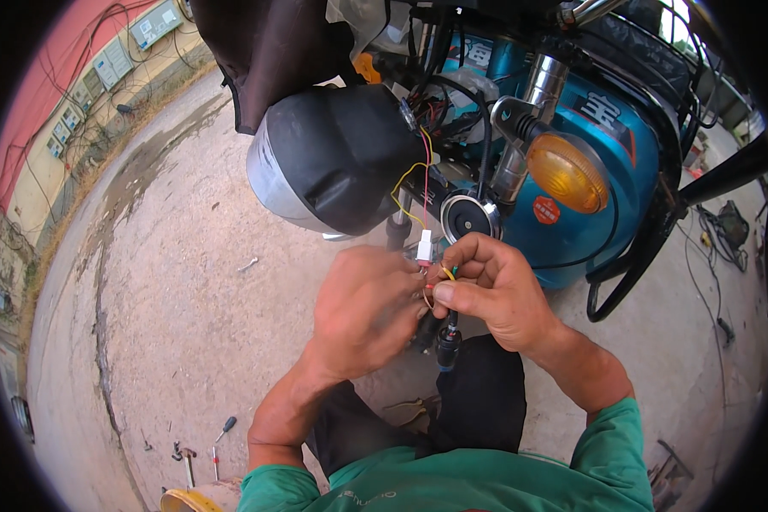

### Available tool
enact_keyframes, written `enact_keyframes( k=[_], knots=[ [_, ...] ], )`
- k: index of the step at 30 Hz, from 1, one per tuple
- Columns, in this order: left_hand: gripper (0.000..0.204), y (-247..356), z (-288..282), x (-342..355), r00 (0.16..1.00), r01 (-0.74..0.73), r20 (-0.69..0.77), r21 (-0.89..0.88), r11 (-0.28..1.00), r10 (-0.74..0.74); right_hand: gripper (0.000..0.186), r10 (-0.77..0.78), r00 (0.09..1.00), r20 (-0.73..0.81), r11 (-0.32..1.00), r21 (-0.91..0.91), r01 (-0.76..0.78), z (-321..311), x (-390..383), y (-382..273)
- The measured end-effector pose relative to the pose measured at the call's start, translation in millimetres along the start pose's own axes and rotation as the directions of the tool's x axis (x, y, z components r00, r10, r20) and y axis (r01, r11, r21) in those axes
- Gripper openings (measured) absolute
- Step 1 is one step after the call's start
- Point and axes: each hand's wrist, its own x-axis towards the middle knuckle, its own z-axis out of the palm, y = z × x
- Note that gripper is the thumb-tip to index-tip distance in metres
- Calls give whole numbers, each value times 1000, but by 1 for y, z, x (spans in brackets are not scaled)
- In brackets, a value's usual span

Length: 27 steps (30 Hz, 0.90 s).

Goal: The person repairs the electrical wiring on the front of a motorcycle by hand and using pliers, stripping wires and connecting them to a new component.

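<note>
My right hand (497,294) pinches thin coloured wires (449,273) between thumb and forefinger, just below a white plug connector (424,246). Close against them is my left hand (363,309), closed and slightly blurred; its back hides what its fingertips grip. Yellow and pink wires (426,192) run from the connector up to the black headlight housing (346,145). Below my right hand, a black cable ends in a round black plug (449,348). A chrome-rimmed round part (469,218) sits just above my right fingers.
An orange turn signal (569,171) juts out beside the blue vehicle body (610,145) on the right. A screwdriver (225,427) and a hammer (186,465) lie on the concrete at lower left, near a yellow-rimmed bucket (188,499). A small wrench (248,264) lies farther up.
</note>
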Motion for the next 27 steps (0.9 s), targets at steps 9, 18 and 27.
enact_keyframes(
  k=[9, 18, 27],
  knots=[
    [31, -1, -1, -5, 996, -81, -28, 44, 996, 82, 23, -52, 998, 43, 999, -8, 53, 0, -1, 6],
    [14, -4, -14, -2, 912, 407, 225, -399, 821, -343, 20, -270, 958, 101, 915, -284, 288, 2, -10, 10],
    [20, -1, -10, 4, 881, 473, 209, -361, 804, -425, 20, -372, 919, 132, 806, -446, 390, -1, -4, 9]
  ],
)
